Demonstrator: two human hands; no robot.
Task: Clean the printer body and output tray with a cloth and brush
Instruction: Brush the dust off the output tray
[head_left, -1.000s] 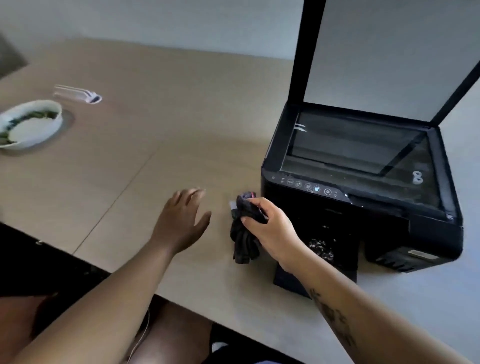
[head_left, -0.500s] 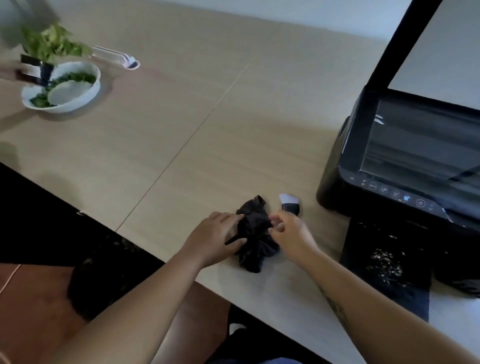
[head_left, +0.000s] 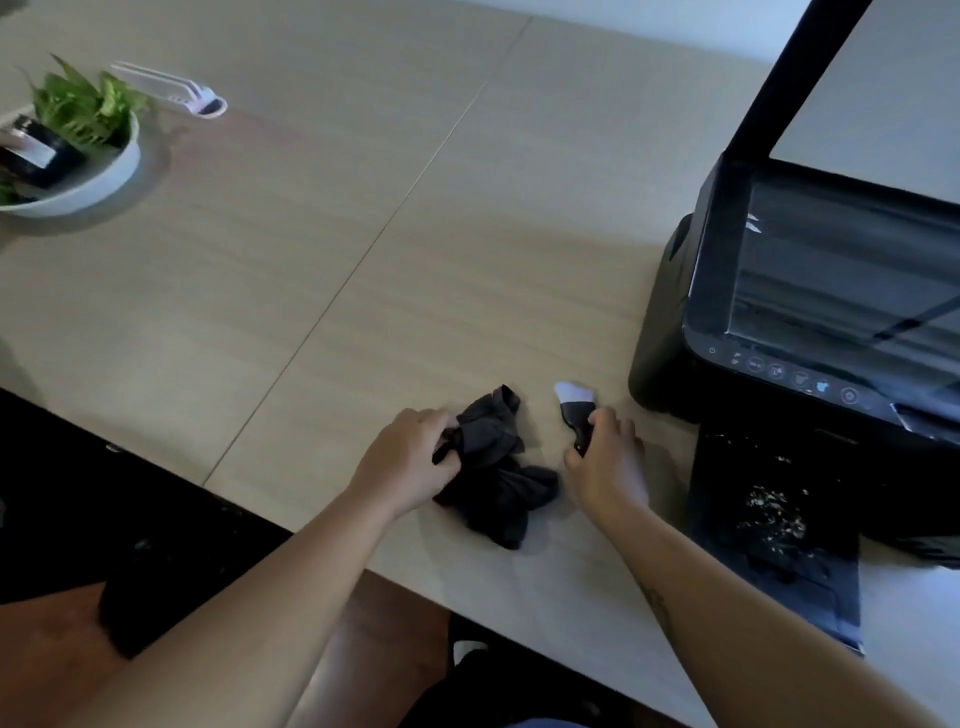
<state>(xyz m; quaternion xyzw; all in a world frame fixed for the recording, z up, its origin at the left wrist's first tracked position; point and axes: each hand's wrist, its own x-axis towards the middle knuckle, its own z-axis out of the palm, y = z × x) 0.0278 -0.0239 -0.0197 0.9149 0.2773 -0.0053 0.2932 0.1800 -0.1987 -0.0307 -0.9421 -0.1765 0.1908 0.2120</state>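
A black printer (head_left: 810, 332) stands at the right with its scanner lid raised. Its black output tray (head_left: 774, 525) sticks out toward me and carries pale crumbs. A crumpled dark cloth (head_left: 493, 478) lies on the wooden table (head_left: 363, 218) near the front edge. My left hand (head_left: 410, 462) grips the cloth's left side. Just right of the cloth lies a small brush (head_left: 574, 405) with a black handle and white bristles. My right hand (head_left: 605, 462) has its fingers closed on the brush handle.
At the far left stands a white bowl (head_left: 104, 176) with green leaves and a dark object in it. A white holder (head_left: 171, 88) lies behind the bowl. The table's front edge runs diagonally just below my hands.
My right hand carried the cloth from the printer's front down to the table, let go of it and took the brush handle. My left hand closed on the cloth. The view swung left.
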